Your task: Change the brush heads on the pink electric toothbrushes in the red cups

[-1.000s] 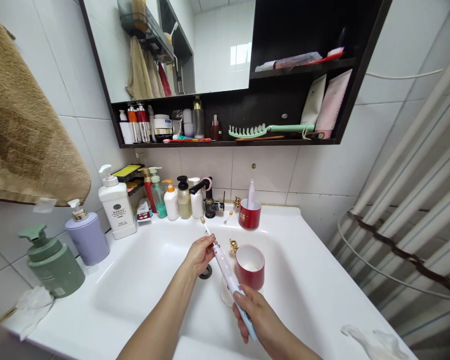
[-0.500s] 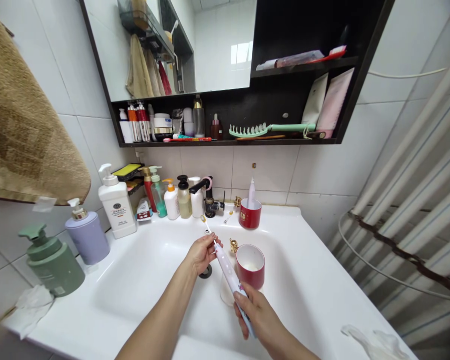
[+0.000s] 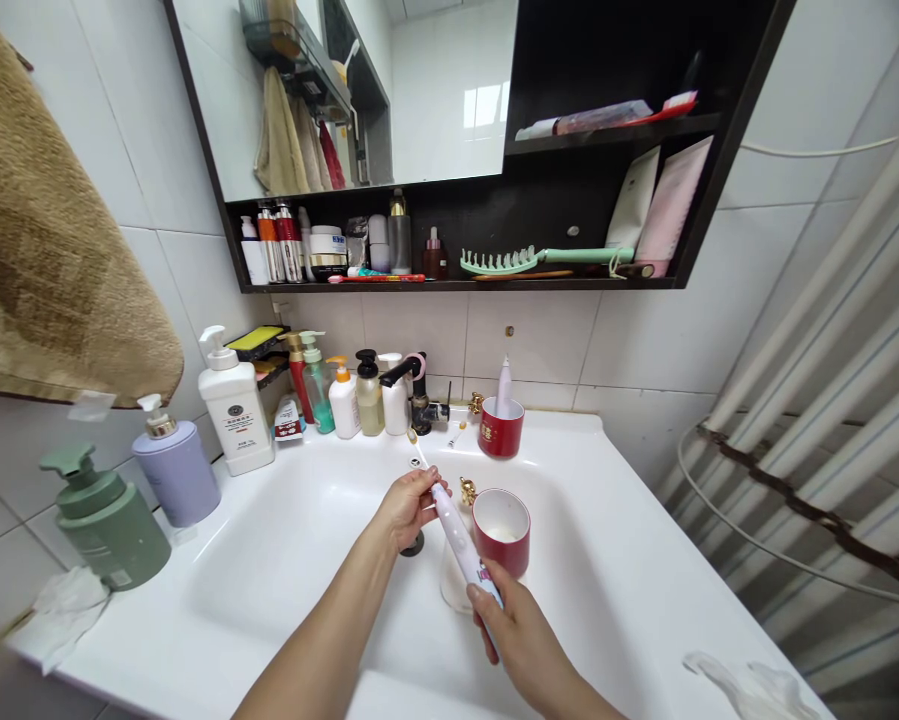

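Over the basin, an electric toothbrush with a pale lilac handle slants up to the left. My right hand is wrapped round the lower part of this handle. Where the neck meets the handle's top, my left hand pinches the brush head, its bristle end sticking out above the fingers; the joint is partly hidden by them. Just right of the handle stands a red cup with a white inside, in the basin. A loose brush head lies on the ledge by the faucet.
Another red cup on the back ledge holds a second toothbrush handle. The black faucet and several pump bottles line the back. A dark cabinet hangs above; the white sink surrounds my hands.
My left fingers and the brush head have shifted slightly right, closer against the handle's top. The right hand has moved slightly, still gripping the handle.
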